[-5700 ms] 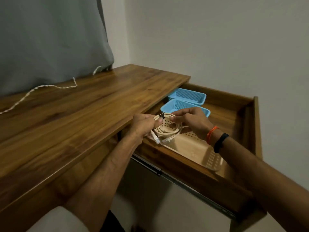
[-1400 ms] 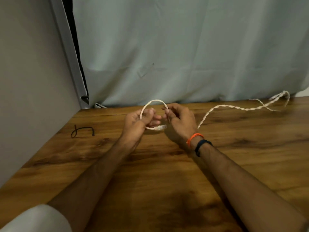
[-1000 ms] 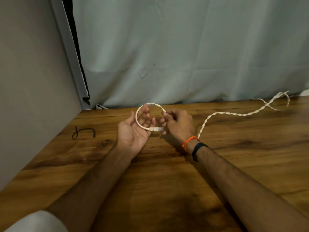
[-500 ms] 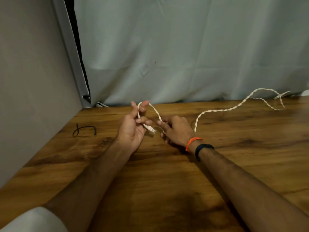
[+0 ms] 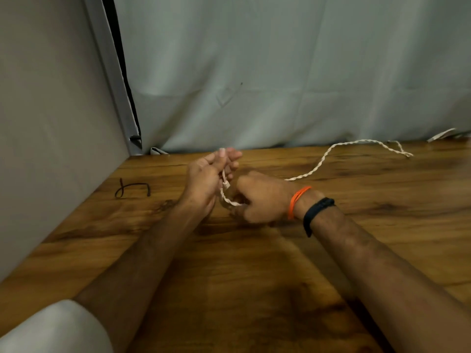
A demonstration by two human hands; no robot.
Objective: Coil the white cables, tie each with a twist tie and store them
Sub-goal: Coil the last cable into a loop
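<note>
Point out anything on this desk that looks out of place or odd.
Nothing is damaged or spilled. The white cable trails uncoiled across the desk, and the black twist tie lies bent and loose by the left wall.

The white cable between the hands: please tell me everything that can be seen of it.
The white cable looks like a thin twisted cord, pale cream in colour. Its near end is held between the left hand and the right hand, both of which grip it, and a short curved piece shows between them. From behind the right hand it runs in a loose wavy line to the right over the wooden table, with its far end lying near the grey curtain. It is not coiled yet.
</note>
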